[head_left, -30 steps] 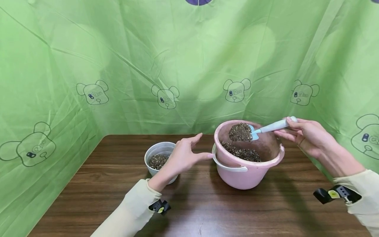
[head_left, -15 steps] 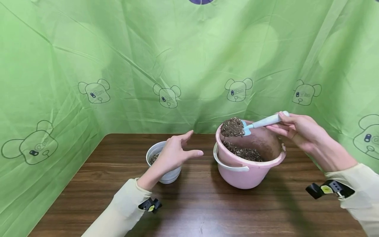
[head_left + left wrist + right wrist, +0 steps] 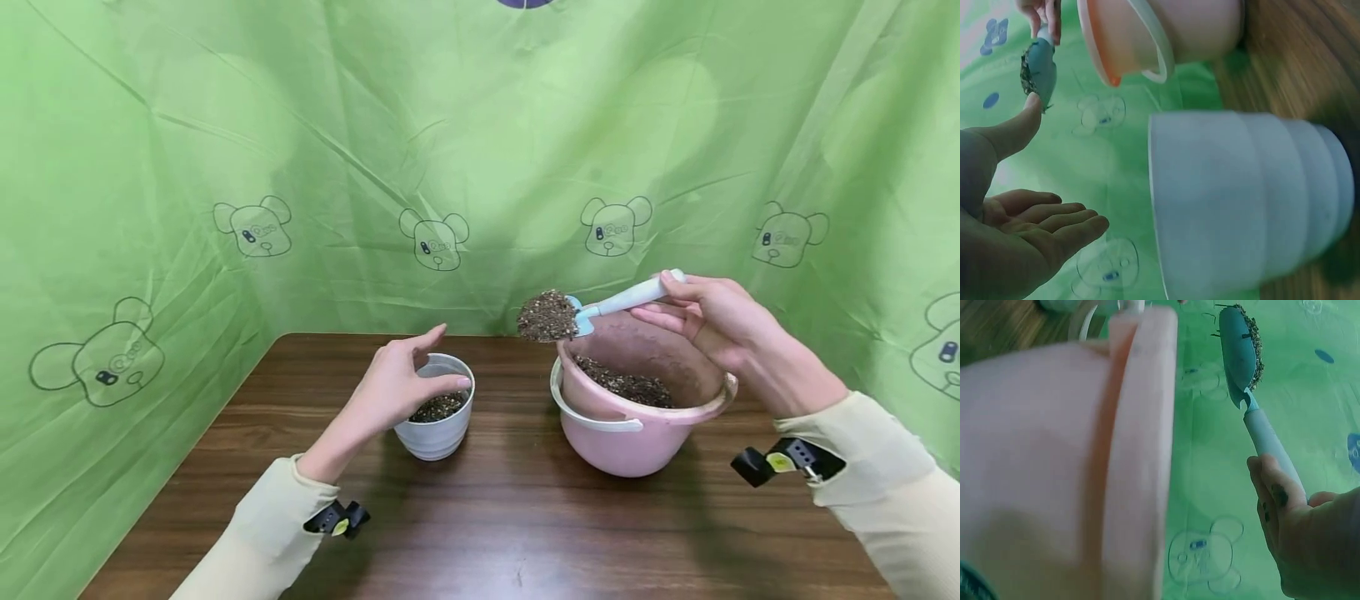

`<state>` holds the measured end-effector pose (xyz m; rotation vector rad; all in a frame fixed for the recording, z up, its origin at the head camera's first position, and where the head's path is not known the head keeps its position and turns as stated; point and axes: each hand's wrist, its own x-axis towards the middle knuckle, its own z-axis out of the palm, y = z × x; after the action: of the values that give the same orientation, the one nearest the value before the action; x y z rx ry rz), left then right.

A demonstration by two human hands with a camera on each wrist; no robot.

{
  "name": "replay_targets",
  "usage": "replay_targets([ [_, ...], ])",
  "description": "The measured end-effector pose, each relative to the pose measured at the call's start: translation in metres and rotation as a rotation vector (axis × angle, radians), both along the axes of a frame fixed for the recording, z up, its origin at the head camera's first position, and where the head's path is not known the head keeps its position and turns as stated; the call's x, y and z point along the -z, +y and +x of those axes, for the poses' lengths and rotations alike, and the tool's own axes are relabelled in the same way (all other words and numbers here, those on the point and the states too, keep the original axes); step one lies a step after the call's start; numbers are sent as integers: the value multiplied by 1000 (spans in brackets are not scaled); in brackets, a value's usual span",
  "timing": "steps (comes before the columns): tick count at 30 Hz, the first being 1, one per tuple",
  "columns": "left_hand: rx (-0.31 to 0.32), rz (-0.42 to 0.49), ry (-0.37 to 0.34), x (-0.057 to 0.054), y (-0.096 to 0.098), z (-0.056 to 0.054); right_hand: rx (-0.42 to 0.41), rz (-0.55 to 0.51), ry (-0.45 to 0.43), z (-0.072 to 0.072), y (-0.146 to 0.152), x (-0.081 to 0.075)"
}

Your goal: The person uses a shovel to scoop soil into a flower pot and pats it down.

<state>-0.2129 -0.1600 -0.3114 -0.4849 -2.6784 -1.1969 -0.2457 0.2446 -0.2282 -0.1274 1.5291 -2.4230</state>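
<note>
Pinching a trowel (image 3: 633, 295) by its pale handle, the right hand (image 3: 723, 323) appears in the head view with its grip curled and the blade held level, heaped with dark potting soil (image 3: 547, 317). That load hangs above the left rim of a pink bucket (image 3: 626, 446), reaching out past it. More soil lies inside the bucket, whose white carrying handle droops down its near left side. Over a white flowerpot (image 3: 433, 438), part-filled with the same soil, the left hand (image 3: 390, 379) holds its grip spread, thumb and fingers well parted. Pot and bucket stand upright and apart on the wood-grain table (image 3: 495, 542), before a green curtain (image 3: 450, 108) printed with bear heads.

From the left wrist, the flowerpot's ridged wall shows near the left hand, with a clear gap between them; the fingers are extended and hold nothing.

From the right wrist, the bucket's rim looms close, the trowel showing its underside beside it. Dark specks mark the right hand's fingers (image 3: 1269, 487) near the handle.
</note>
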Motion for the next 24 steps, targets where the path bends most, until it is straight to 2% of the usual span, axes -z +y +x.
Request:
replay_targets([
  [5, -29, -19, 4, 11, -24, 1, 2, 30, 1, 0, -27, -2],
  [11, -66, -7, 1, 30, -46, 1, 15, 50, -15, 1, -56, -2],
  [15, -98, -8, -13, 42, -56, 2, 20, 84, -13, 2, -74, 0],
  [19, -135, -7, -27, 50, -64, 4, 12, 126, 12, 1, -89, 4],
  [24, -135, 7, -72, 56, -70, 4, 13, 130, -2, -1, -104, 10],
])
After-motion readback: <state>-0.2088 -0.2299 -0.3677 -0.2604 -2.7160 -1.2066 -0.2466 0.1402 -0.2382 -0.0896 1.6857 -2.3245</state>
